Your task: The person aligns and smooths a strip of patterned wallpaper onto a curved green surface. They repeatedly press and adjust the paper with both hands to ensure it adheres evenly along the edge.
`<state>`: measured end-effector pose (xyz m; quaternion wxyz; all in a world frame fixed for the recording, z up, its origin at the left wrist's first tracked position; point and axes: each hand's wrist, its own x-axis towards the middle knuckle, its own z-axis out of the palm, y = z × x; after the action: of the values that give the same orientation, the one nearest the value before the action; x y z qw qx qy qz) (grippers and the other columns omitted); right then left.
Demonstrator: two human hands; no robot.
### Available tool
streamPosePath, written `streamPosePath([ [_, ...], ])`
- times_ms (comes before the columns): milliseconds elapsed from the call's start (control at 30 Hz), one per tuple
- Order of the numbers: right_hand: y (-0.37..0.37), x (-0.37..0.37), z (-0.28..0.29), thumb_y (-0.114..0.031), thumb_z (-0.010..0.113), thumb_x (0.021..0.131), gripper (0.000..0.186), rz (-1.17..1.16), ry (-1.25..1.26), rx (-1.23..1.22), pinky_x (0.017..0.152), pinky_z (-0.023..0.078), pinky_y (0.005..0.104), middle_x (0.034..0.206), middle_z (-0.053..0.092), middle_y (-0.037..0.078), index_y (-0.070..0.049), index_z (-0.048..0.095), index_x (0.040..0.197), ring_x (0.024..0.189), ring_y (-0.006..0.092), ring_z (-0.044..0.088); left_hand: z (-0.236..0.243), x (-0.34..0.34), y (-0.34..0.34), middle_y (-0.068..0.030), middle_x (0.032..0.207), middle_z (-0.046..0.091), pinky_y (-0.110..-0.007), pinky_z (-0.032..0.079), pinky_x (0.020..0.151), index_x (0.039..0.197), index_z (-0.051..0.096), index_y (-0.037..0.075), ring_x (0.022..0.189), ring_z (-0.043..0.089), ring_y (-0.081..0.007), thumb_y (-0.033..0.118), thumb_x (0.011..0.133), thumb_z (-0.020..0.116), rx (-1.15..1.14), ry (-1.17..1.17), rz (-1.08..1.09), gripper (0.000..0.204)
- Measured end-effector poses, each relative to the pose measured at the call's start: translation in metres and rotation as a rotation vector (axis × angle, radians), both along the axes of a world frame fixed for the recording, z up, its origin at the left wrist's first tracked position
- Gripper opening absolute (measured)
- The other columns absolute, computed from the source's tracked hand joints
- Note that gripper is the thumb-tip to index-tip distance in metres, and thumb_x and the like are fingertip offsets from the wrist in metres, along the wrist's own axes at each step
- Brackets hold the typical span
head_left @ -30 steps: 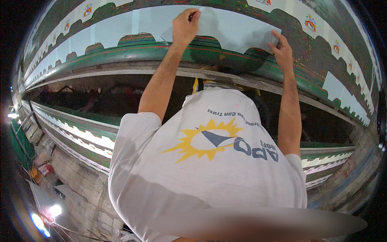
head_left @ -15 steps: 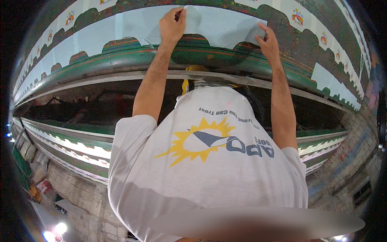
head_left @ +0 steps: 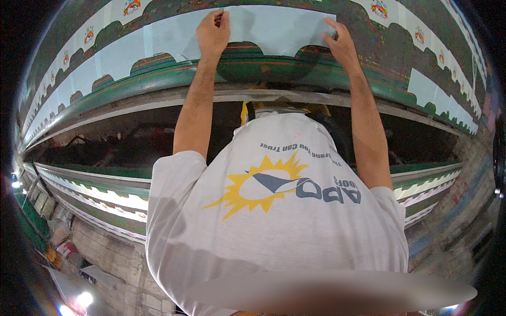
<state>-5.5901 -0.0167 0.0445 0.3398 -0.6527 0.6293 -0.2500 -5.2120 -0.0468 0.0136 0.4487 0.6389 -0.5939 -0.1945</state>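
Observation:
A pale bluish-white sheet piece [head_left: 269,29], with notches cut along its near edge, lies flat on a long dark green table [head_left: 247,71]. It is at the near end of a row of similar pieces. My left hand [head_left: 212,38] is closed in a pinch at the far edge of this piece, its thumb and fingertips together. At the piece's right end my right hand [head_left: 343,46] has its thumb and forefinger spread apart, the fingertips touching the sheet near its edge. Whether the material is cloth or paper, I cannot tell.
Behind lies a row of white notched pieces with small colourful prints [head_left: 378,9]. More plain pieces [head_left: 429,92] lie at the right along the table. A pale rail [head_left: 274,96] runs along the table's near side. Another long table with white pieces [head_left: 116,197] stands behind me.
The whole view has shifted slightly, so the table and both hands appear higher and further left. Both hands keep about the same places on the sheet piece.

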Motion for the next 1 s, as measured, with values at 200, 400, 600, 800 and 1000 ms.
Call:
streamPosePath([
  [200, -0.004, -0.002, -0.010, -0.021, 0.073, 0.092, 0.055, 0.042, 0.010, -0.106, 0.110, 0.046, 0.0422, 0.137, 0.059, 0.020, -0.009, 0.060, 0.144, 0.126, 0.0346, 0.058, 0.006, -0.006, 0.004, -0.0113, 0.118, 0.072, -0.038, 0.058, 0.084, 0.114, 0.075, 0.009, 0.097, 0.072, -0.0282, 0.027, 0.095, 0.076, -0.085, -0.230, -0.037, 0.026],
  [400, 0.003, -0.012, 0.004, -0.028, 0.073, 0.097, 0.054, 0.031, -0.139, 0.143, 0.104, 0.050, 0.0401, 0.136, 0.058, 0.016, -0.010, 0.059, 0.147, 0.126, 0.0266, 0.060, -0.008, -0.035, 0.010, -0.0169, 0.164, 0.041, -0.063, 0.031, 0.120, 0.154, 0.051, 0.009, 0.151, 0.039, -0.0391, 0.048, 0.105, 0.056, -0.152, -0.937, -0.361, 0.063],
  [600, 0.020, -0.072, 0.018, -0.025, 0.071, 0.100, 0.048, 0.019, -0.216, 0.111, 0.100, 0.053, 0.0387, 0.139, 0.056, 0.015, -0.013, 0.061, 0.146, 0.117, 0.0251, 0.066, -0.016, -0.039, 0.003, -0.0170, 0.174, 0.020, -0.069, 0.014, 0.124, 0.165, 0.032, 0.008, 0.161, 0.015, -0.0402, 0.062, 0.108, 0.040, -0.045, -0.907, -0.439, 0.079],
  [800, 0.043, -0.208, 0.017, -0.016, 0.070, 0.100, 0.037, -0.131, -0.033, 0.005, 0.093, 0.055, 0.0364, 0.128, 0.067, 0.009, -0.011, 0.067, 0.137, 0.103, 0.0208, 0.068, -0.012, -0.135, 0.015, -0.0191, 0.174, 0.019, -0.068, 0.013, 0.125, 0.164, 0.032, 0.004, 0.161, 0.015, -0.0419, 0.065, 0.107, 0.038, -0.081, -0.899, -0.502, 0.083],
  [1000, 0.071, -0.346, 0.002, -0.012, 0.062, 0.102, 0.039, -0.125, 0.283, -0.251, 0.103, 0.052, 0.0441, 0.141, 0.063, 0.015, -0.014, 0.063, 0.141, 0.125, 0.0321, 0.063, -0.010, -0.278, 0.044, -0.0224, 0.174, 0.016, -0.068, 0.011, 0.125, 0.164, 0.032, 0.004, 0.161, 0.013, -0.0436, 0.067, 0.107, 0.034, -0.033, -0.900, -0.540, 0.085],
])
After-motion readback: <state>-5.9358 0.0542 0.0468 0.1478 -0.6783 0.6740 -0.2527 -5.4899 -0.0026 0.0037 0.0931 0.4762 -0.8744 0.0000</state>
